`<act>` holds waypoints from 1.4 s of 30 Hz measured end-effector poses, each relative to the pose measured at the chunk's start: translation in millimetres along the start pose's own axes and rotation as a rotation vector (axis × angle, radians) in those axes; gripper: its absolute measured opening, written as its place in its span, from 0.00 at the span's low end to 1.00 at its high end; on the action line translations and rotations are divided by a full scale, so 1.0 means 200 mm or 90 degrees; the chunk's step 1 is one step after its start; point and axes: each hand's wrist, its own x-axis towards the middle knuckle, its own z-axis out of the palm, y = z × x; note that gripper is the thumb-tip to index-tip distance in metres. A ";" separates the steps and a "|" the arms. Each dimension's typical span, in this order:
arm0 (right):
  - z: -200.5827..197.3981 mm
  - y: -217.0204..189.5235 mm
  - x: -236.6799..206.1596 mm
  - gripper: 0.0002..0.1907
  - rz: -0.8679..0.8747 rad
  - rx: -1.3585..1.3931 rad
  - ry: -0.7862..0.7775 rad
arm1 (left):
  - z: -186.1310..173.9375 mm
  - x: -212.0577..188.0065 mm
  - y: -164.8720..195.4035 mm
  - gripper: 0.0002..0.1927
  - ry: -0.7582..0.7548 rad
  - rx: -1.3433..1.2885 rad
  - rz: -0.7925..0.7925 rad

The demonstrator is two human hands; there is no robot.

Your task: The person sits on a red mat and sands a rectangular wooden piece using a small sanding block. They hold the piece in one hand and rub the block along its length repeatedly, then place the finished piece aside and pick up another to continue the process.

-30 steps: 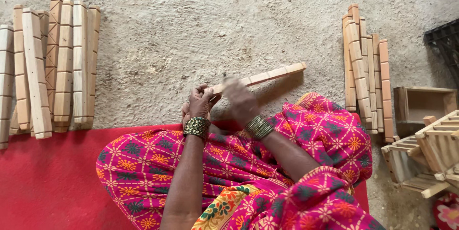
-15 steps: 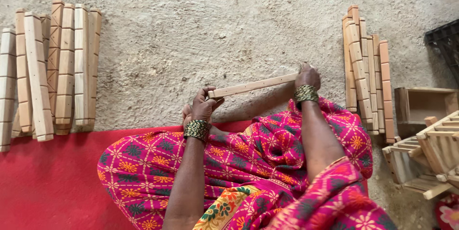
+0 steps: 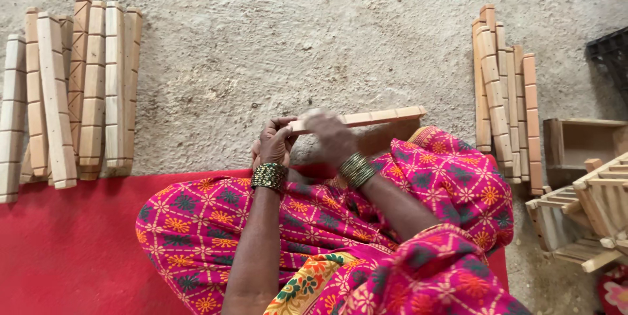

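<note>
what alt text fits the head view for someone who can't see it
Seated on a red mat, a person's left hand and right hand hold a notched wooden stick over concrete, with similar stick piles left and right.

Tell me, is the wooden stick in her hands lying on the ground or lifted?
Lifted. Both hands, left hand and right hand, grip one end of the wooden stick, which runs level and casts a shadow on the floor below.

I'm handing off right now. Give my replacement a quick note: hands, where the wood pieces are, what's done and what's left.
Left hand grips the near end of a notched wooden stick; right hand lies over it beside the left.
Stick is held level above the concrete floor.
One row of sticks lies at left, another stack at right.
Which pile is finished cannot be told.
</note>
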 end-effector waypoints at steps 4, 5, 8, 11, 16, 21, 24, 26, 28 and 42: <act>-0.12 0.62 -0.09 0.06 0.360 -0.236 -0.521 | 0.01 -0.03 0.04 0.17 -0.030 0.023 -0.003; -0.18 0.77 -0.14 0.05 0.431 -0.226 -0.618 | 0.00 -0.03 0.04 0.18 -0.044 0.034 0.002; -0.25 0.99 -0.25 0.05 0.575 -0.197 -0.429 | -0.01 -0.03 0.03 0.22 -0.067 0.086 0.012; -0.19 0.87 -0.23 0.06 0.508 -0.172 -0.406 | -0.01 -0.03 0.00 0.24 -0.072 0.270 0.058; 0.07 0.24 0.13 0.11 0.325 0.017 -0.487 | 0.03 -0.05 0.00 0.27 -0.090 0.271 0.074; 0.16 0.01 0.32 0.11 0.352 0.125 -0.454 | 0.04 -0.05 0.01 0.31 -0.095 0.230 0.098; 0.07 0.31 0.23 0.11 -0.017 0.006 -0.398 | 0.04 -0.04 -0.02 0.30 -0.092 0.308 0.096; -0.05 0.59 0.11 0.10 -0.091 -0.135 -0.367 | 0.04 -0.03 -0.03 0.27 -0.085 0.264 0.100; -0.19 0.87 0.00 0.11 0.457 -0.205 -0.661 | 0.05 -0.01 -0.04 0.25 -0.060 0.222 0.072; 0.04 0.36 -0.01 0.12 0.213 -0.125 -0.036 | 0.04 0.01 0.00 0.19 0.073 0.011 0.024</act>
